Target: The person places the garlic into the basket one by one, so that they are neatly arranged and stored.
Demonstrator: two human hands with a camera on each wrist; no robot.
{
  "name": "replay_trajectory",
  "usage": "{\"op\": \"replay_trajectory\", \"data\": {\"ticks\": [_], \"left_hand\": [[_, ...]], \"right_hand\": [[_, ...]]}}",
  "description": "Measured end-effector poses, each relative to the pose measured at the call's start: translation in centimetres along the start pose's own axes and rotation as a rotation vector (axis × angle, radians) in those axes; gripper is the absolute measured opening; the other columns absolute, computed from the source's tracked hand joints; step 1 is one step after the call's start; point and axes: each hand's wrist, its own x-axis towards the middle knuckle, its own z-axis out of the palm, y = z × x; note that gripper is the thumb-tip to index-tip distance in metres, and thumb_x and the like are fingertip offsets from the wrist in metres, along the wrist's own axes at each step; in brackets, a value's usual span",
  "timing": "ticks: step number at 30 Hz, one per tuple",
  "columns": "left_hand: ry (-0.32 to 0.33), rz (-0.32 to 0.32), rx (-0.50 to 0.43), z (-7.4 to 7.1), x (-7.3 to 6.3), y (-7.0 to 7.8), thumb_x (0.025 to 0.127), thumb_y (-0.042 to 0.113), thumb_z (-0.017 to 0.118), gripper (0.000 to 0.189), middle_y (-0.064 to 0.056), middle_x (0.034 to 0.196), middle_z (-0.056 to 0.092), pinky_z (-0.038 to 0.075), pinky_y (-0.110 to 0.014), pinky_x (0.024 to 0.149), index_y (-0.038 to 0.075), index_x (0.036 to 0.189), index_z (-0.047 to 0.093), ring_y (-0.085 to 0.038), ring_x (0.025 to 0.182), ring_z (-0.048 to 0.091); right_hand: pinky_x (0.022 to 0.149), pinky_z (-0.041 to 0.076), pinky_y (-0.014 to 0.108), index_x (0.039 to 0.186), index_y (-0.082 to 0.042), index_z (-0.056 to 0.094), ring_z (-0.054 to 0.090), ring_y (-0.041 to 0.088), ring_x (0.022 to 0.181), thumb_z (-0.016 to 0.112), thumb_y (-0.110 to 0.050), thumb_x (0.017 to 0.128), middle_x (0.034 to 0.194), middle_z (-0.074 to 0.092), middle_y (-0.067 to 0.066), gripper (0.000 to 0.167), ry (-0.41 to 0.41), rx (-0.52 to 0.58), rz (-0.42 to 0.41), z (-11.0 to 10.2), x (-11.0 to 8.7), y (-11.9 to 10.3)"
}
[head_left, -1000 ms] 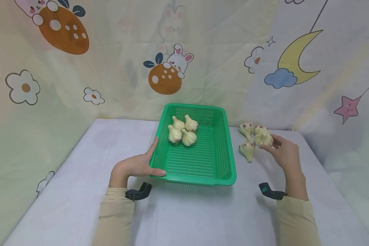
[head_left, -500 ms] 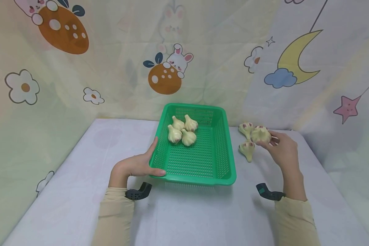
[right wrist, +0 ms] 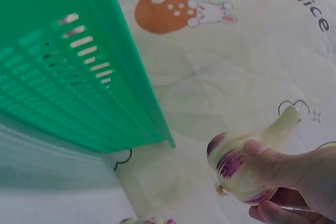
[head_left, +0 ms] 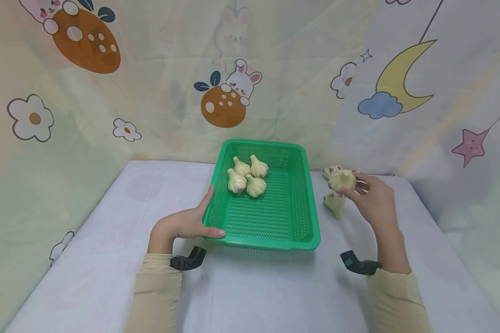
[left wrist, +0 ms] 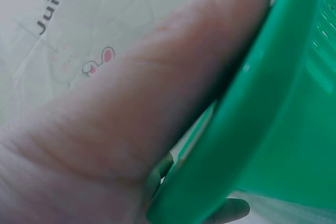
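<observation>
Held garlic [head_left: 342,180] moved left, partly hiding loose bulbs [head_left: 334,203]; basket [head_left: 266,243] near.

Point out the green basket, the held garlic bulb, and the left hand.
Green basket [head_left: 271,208], head view: perforated floor.
Held garlic bulb [right wrist: 232,164], right wrist view: purple-streaked side.
Left hand [head_left: 189,224], head view: middle of the hand.

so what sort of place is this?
Likely a makeshift tabletop recording booth, though I can't be sure: a cartoon-print backdrop hangs behind and beside a white tabletop, and black wrist-worn devices are in view.
</observation>
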Motion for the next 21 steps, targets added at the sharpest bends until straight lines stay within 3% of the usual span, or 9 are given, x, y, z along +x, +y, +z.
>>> {"op": "replay_trajectory", "data": {"ticks": [5, 10, 21], "left_hand": [[-0.001, 0.022, -0.006, 0.0, 0.2, -0.2, 0.076, 0.052, 0.072, 0.127, -0.010, 0.160, -0.004, 0.026, -0.050, 0.112, 0.025, 0.146, -0.030, -0.031, 0.143, 0.022], [0.000, 0.036, -0.025, 0.0, 0.2, -0.2, 0.078, 0.047, 0.073, 0.126, -0.006, 0.160, -0.013, 0.023, -0.051, 0.113, 0.023, 0.146, -0.029, -0.030, 0.146, 0.012], [0.010, 0.028, -0.017, 0.1, 0.1, 0.3, 0.077, 0.047, 0.074, 0.126, -0.006, 0.159, -0.016, 0.015, -0.052, 0.116, 0.020, 0.147, -0.027, -0.028, 0.147, -0.003]], "right_hand": [[0.085, 0.051, 0.047, 0.138, -0.005, 0.049, 0.060, 0.038, 0.111, 0.073, -0.046, 0.080, 0.135, 0.052, 0.023, 0.075, -0.007, 0.014, -0.037, 0.3, -0.2, -0.8], [0.084, 0.052, 0.046, 0.135, -0.003, 0.052, 0.061, 0.038, 0.110, 0.074, -0.042, 0.080, 0.136, 0.052, 0.023, 0.071, -0.009, 0.026, -0.081, 0.6, -0.5, -1.5], [0.082, 0.054, 0.044, 0.133, -0.006, 0.055, 0.063, 0.036, 0.109, 0.075, -0.038, 0.080, 0.125, 0.061, 0.020, 0.065, -0.040, 0.045, -0.155, 1.6, -1.1, -3.0]]}}
